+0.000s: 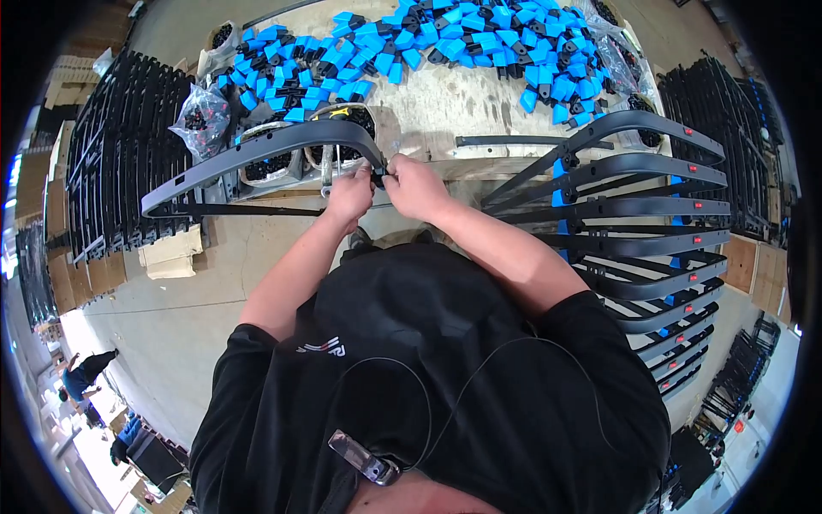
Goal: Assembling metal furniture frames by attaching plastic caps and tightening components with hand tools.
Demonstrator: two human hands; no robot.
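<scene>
Beyond the hands (413,188), bag (389,125) of fittings (358,118), perhaps.

- Worker's hands, upper middle: two, left hand (349,197) and right hand (417,190).
- Curved dark frame (257,146) at those hands, upper left: one.
- Curved frames (646,208) tiered at right: I make it at least seven; lower ones overlap.
- Blue-and-black pieces (467,26), top of frame: dozens, heaped past counting.
- Loose dark bar (531,141), right of top centre: one.
- Clear plastic bags: at least two, one upper left (202,122), one upper right (613,56).
- Yellow-handled tool (340,112), above the hands: one.
- Chest device (364,458), bottom middle: one.
- Other person (86,377), lower left: I see at least one.
</scene>
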